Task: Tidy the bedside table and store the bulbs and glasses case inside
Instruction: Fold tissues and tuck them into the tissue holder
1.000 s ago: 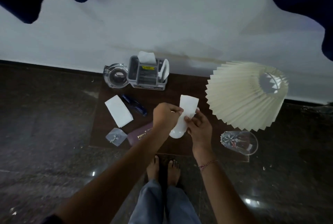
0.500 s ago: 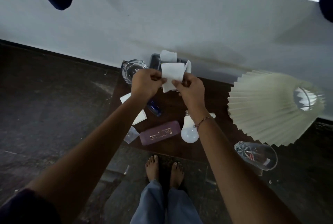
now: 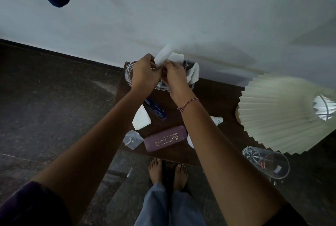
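Note:
My left hand (image 3: 145,73) and my right hand (image 3: 174,76) together pinch a white tissue (image 3: 163,56) over the grey organiser box (image 3: 190,66) at the back of the dark bedside table (image 3: 214,96). The maroon glasses case (image 3: 165,138) lies near the table's front edge. A white bulb (image 3: 217,119) lies beside it, mostly hidden by my right forearm. A small clear packet (image 3: 131,139) with metal bits sits at the front left corner.
A pleated cream lampshade (image 3: 280,113) fills the right side. A clear drinking glass (image 3: 267,162) lies on its side at the front right. A glass ashtray (image 3: 128,71), a blue pen (image 3: 156,110) and a folded white tissue (image 3: 141,118) lie left. My bare feet (image 3: 167,171) are below.
Both hands let go of the bulb, which now lies on the table, and carried the white tissue up and back to the organiser, where it is now crumpled.

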The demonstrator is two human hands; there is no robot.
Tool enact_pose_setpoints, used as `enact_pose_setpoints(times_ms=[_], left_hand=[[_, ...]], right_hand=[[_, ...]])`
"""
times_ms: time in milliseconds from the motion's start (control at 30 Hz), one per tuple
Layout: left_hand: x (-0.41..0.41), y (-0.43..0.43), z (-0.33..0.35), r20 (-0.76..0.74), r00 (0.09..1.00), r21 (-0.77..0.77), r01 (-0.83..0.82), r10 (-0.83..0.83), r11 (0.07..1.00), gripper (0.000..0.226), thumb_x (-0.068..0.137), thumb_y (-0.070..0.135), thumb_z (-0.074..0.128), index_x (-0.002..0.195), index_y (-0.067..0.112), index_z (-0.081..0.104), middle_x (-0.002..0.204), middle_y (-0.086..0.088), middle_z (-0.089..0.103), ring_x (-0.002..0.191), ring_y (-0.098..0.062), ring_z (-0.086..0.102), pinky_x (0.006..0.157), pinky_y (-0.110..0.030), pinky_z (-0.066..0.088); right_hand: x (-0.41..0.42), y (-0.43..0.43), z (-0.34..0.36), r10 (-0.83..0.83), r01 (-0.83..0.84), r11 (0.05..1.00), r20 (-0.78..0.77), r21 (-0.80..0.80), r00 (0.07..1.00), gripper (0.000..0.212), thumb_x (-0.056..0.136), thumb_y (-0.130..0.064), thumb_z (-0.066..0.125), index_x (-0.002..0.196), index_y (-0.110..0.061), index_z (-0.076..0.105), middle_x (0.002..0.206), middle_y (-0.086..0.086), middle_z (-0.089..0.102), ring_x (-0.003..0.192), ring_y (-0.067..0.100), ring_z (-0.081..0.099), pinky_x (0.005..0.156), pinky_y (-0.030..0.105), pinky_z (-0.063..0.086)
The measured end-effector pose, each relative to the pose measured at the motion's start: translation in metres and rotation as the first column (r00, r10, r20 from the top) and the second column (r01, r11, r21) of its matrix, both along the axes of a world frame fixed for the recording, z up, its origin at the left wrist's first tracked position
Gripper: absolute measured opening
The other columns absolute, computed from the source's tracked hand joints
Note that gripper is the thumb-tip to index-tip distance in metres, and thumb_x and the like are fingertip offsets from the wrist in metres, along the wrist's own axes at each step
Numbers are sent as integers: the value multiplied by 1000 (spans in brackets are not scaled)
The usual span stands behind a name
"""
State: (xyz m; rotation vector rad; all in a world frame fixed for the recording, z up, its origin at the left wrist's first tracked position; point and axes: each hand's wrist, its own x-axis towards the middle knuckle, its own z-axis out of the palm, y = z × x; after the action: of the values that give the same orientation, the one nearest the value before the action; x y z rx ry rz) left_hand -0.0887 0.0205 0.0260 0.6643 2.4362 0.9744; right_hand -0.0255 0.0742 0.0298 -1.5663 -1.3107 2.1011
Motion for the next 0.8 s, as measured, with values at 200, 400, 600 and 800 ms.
enact_pose_setpoints(times_ms=[200, 400, 600, 800], left_hand=[[-7, 1, -12, 181, 983, -75, 9, 5, 997, 21, 82, 18, 63, 94, 14, 46, 82, 0, 56, 66, -10, 52, 47, -13, 36], [-8, 4, -17, 396, 918, -3, -32, 30, 999, 32, 83, 13, 61, 113, 15, 51, 105, -8, 68, 89, -23, 67, 69, -31, 53], [-9, -5, -12, 357, 926, 31, -144, 123, 989, 25, 82, 15, 54, 107, 15, 58, 85, 3, 68, 70, -10, 63, 63, -26, 51], [-14, -37, -15, 206, 904, 63, -394, 374, 917, 17, 84, 15, 50, 93, 9, 63, 91, -10, 71, 86, -24, 68, 82, -41, 56]], right_hand=[[-12, 1, -7, 55, -55, 998, 71, 6, 996, 49, 99, -40, 30, 126, -7, 53, 126, 15, 58, 115, 28, 55, 103, 46, 44], [-12, 0, -10, 49, -50, 999, 50, 5, 998, 49, 100, -39, 29, 116, -3, 58, 121, 19, 61, 110, 28, 59, 96, 39, 47], [-7, -5, -9, 16, -27, 992, 84, 120, 996, 37, 99, -36, 34, 100, -11, 61, 98, 8, 62, 95, 21, 57, 91, 37, 47], [5, -33, -7, -54, 48, 931, 6, 362, 999, 27, 99, -19, 39, 106, -3, 60, 97, 11, 60, 93, 20, 59, 91, 42, 52]])
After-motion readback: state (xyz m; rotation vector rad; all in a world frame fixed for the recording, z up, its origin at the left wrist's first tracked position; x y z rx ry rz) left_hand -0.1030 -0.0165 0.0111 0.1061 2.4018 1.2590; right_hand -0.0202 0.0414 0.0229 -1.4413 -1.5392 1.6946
